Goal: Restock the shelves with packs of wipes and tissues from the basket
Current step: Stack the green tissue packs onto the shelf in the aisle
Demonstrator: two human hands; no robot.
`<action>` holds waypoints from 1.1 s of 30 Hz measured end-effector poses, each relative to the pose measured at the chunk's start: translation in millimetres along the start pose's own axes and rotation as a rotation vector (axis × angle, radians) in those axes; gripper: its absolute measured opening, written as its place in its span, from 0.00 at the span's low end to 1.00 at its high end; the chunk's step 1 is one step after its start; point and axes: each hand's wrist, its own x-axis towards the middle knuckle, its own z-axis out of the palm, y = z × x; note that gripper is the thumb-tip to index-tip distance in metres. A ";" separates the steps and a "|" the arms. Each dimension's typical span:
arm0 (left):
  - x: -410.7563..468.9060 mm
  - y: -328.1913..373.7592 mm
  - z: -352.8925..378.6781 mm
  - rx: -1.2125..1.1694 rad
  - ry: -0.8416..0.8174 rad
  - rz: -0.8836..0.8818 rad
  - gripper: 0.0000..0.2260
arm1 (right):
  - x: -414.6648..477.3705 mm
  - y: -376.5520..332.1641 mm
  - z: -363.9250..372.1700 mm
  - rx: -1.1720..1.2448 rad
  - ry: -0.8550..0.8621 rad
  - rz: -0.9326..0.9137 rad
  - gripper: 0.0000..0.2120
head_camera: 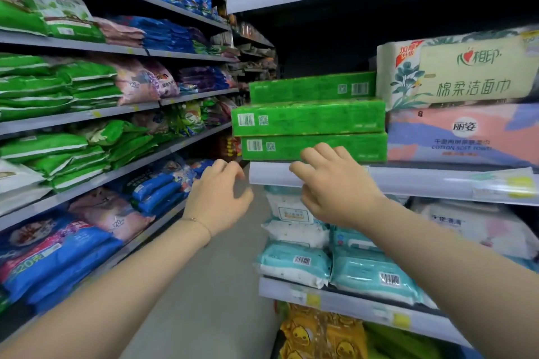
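Three green tissue packs are stacked on the right-hand shelf: a bottom pack, a middle pack and a top pack set further back. My right hand is raised in front of the shelf lip, its fingertips touching the front of the bottom green pack, fingers loosely bent and holding nothing. My left hand hovers just left of the shelf's end, fingers relaxed and empty. The basket is out of view.
Beside the green stack lie a cream facial-towel pack on a pink cotton-towel pack. Teal wipe packs fill the shelf below. Across the grey aisle floor, shelves hold green, blue and pink bags.
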 end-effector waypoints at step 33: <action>-419.1 -164.0 240.1 -0.187 -1.002 -1.211 0.12 | -179.6 -305.4 187.2 0.746 -0.819 0.006 0.13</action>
